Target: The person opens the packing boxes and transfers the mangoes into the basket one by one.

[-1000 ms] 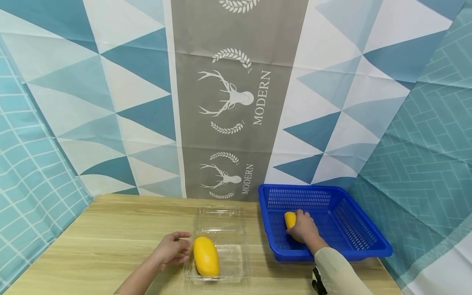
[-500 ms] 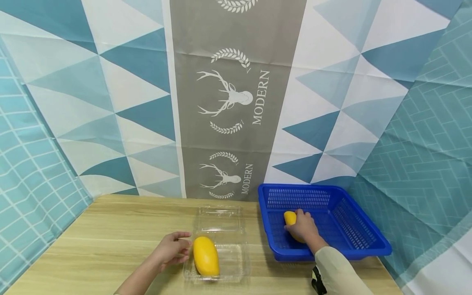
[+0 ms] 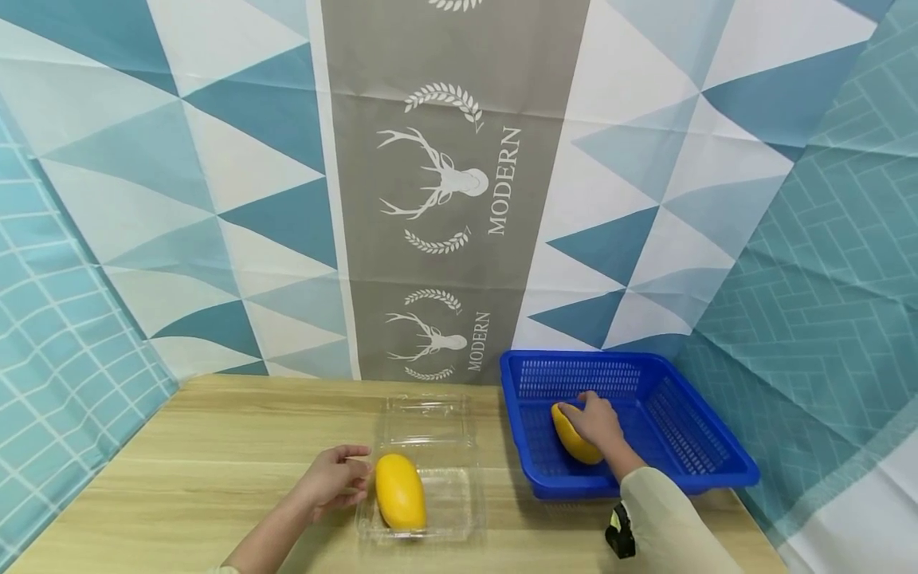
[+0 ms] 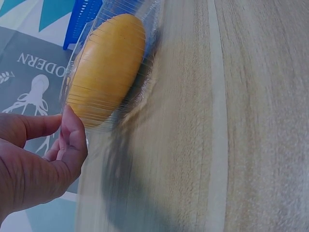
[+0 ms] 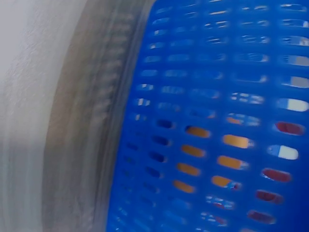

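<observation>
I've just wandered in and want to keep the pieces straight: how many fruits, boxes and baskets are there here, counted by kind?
Fruits: 2
Boxes: 1
Baskets: 1
Total: 4

The left hand (image 4: pixel 43 169) pinches the edge of a clear plastic box (image 4: pixel 152 24) with its fingertips, and a big yellow fruit (image 4: pixel 108 65) lies inside the box. The box sits on a wooden table (image 4: pixel 188 121) with a pale stripe (image 4: pixel 219 116) and a dark shadow (image 4: pixel 120 179). Behind are a bit of blue basket (image 4: pixel 79 24) and a patterned cloth (image 4: pixel 17 58) with white upside-down letters (image 4: pixel 41 64).
</observation>
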A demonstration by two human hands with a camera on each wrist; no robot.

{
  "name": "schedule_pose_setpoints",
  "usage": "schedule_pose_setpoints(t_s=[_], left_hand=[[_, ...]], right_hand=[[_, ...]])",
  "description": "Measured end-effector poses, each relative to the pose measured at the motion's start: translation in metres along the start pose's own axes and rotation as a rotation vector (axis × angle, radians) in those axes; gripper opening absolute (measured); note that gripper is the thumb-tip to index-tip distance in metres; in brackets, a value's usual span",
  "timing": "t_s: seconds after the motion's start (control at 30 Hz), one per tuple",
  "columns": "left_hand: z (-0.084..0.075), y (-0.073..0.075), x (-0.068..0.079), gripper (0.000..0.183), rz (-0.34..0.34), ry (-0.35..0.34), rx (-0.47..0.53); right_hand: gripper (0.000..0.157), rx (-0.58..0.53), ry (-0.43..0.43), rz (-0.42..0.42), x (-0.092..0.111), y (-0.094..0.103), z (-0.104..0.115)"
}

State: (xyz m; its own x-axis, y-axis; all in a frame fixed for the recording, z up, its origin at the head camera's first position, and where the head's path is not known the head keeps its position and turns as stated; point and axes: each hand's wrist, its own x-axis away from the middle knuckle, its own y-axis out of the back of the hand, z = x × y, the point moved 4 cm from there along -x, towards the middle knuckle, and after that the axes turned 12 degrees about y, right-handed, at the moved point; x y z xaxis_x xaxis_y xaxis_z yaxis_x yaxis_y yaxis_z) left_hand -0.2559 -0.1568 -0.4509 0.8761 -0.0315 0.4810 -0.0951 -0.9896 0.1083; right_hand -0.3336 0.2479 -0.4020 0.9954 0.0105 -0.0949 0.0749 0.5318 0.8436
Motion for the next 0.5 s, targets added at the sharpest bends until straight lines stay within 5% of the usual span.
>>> schedule_pose_setpoints(t_s=[0.5], left_hand=[[0.000,0.000,-0.002,0.044,-0.016,-0.008,0.002]], right_hand=[[0.056,-0.052,0.067,0.019,0.004,0.010,0.035]])
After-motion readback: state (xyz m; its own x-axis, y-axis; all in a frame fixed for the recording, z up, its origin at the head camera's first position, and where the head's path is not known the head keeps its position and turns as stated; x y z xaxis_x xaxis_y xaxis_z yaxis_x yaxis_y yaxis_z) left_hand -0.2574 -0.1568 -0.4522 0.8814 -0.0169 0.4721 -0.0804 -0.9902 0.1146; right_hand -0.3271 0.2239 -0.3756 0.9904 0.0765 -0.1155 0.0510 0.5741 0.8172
